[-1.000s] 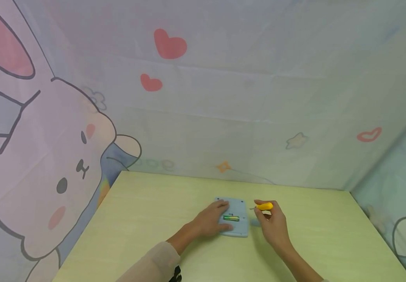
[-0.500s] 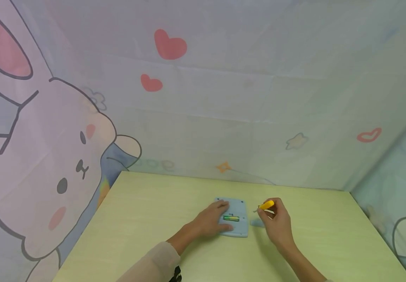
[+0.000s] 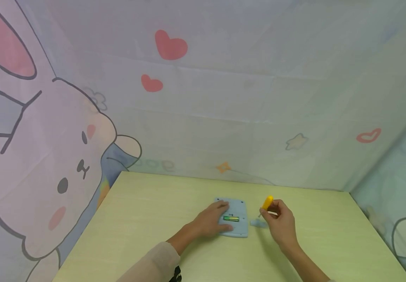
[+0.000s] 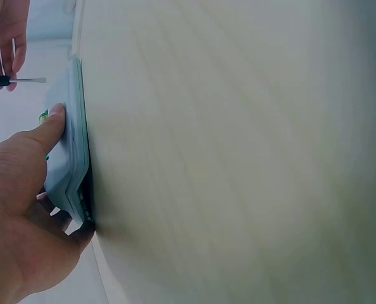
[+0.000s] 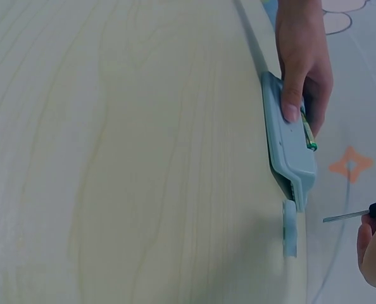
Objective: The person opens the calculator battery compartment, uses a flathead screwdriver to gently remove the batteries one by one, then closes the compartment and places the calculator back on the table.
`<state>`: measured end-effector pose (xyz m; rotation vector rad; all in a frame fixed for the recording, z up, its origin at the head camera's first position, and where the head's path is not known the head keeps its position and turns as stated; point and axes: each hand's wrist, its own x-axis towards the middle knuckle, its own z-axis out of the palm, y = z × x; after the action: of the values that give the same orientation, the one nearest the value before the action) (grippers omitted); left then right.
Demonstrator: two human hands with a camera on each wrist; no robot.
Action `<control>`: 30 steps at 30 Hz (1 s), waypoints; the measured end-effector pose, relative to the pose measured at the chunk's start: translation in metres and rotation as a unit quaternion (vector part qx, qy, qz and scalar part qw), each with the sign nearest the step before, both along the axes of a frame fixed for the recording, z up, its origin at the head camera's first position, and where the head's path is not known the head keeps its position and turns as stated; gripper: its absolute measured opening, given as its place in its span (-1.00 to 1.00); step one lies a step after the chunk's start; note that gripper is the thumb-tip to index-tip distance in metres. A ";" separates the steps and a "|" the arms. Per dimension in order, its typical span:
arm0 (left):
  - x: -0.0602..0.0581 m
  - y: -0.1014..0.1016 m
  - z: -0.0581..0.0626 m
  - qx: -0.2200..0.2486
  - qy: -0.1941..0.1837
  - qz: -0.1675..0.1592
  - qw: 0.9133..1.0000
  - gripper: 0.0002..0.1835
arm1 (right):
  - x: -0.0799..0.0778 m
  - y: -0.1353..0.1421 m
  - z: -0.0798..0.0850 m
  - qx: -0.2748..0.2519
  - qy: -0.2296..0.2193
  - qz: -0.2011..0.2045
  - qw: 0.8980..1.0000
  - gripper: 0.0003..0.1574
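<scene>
On a pale green table (image 3: 136, 211), presses with the left hand (image 3: 208, 221) on a light-blue device (image 3: 238, 208), with thumb and fingers spread apart over its left part. Shows a green battery (image 3: 231, 218) on the device's upturned face, between thumb and forefinger. Pinches a yellow-handled screwdriver (image 3: 267, 202) in the right hand (image 3: 283, 224), with thumb and fingers clamped on the handle near the metal shaft. Points the tip down near a small blue piece (image 3: 255, 222), just beside the device's right edge, with tip and piece apart in the right wrist view. Faces a pale backdrop (image 3: 224, 105) printed with a big rabbit (image 3: 58, 156) and pink hearts (image 3: 171, 46).
</scene>
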<state>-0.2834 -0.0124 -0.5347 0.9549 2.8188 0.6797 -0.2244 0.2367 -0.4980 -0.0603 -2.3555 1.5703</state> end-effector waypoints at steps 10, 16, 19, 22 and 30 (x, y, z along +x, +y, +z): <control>0.001 0.000 0.002 -0.004 -0.003 0.000 1.000 -0.13 | 0.001 0.006 0.001 0.014 -0.005 -0.011 1.000 -0.68; 0.001 0.000 0.001 -0.004 -0.001 -0.004 1.000 -0.12 | 0.002 0.010 0.001 0.021 -0.011 -0.012 1.000 -0.64; 0.001 0.000 0.001 -0.003 -0.003 -0.004 1.000 -0.13 | 0.003 0.012 -0.001 0.019 -0.010 -0.013 1.000 -0.63; 0.001 0.000 0.001 -0.001 -0.004 -0.001 1.000 -0.13 | 0.003 0.013 -0.003 0.011 -0.008 -0.013 1.000 -0.63; 0.001 -0.001 0.001 0.003 -0.004 -0.003 1.000 -0.14 | 0.003 0.016 -0.006 -0.007 -0.002 -0.023 1.000 -0.60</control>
<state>-0.2824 -0.0132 -0.5336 0.9575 2.8072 0.6912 -0.2213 0.2527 -0.5042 -0.1200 -2.3296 1.5656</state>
